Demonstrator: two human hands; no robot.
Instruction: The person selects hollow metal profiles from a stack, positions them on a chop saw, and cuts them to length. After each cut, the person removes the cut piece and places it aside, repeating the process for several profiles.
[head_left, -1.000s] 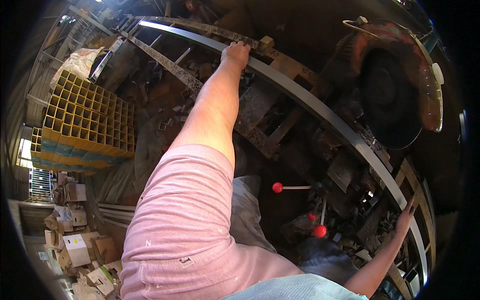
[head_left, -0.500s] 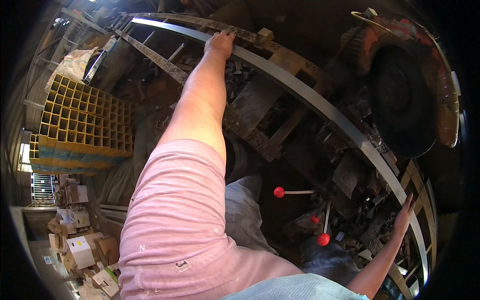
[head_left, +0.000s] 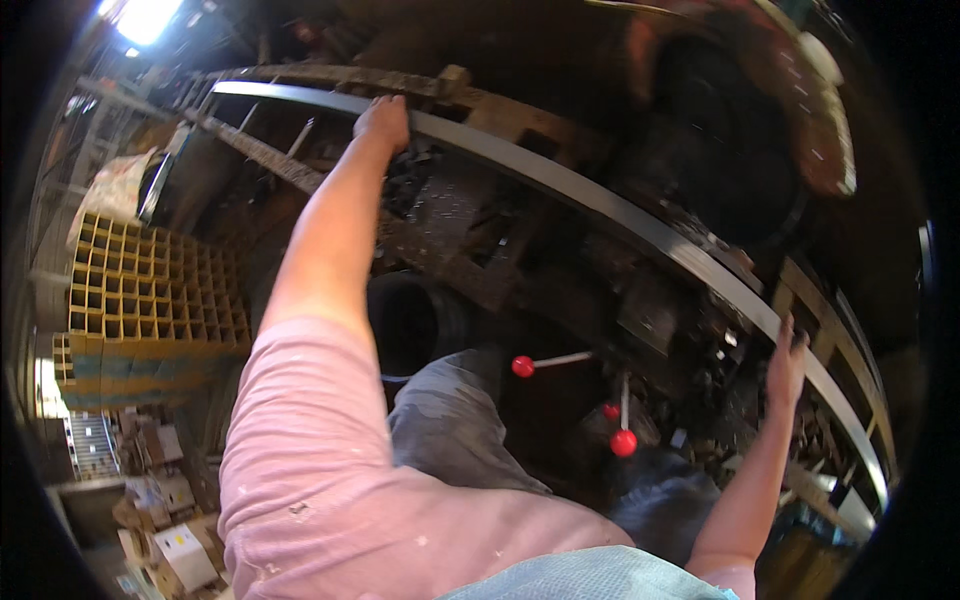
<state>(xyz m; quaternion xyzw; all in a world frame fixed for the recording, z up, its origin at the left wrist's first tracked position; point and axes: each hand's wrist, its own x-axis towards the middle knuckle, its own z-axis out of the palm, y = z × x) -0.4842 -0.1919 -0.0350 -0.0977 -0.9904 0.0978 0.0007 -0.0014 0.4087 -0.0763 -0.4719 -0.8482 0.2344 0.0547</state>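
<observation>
Metal bar | left fingers grasping, right fingers unclear | grimy frame | stacked yellow tubes

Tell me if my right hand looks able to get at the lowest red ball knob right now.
Probably yes: your right hand touches the long metal bar and would have to leave it, but nothing visible seems to block the way to the knob, though depth is unclear.

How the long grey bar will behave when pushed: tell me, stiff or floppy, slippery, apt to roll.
The long grey bar is probably stiff: its even curve looks like lens bending rather than sag. It may slide easily, since its surface looks smooth and slightly shiny. It seems unlikely to roll, given its broad, flat-looking face.
</observation>
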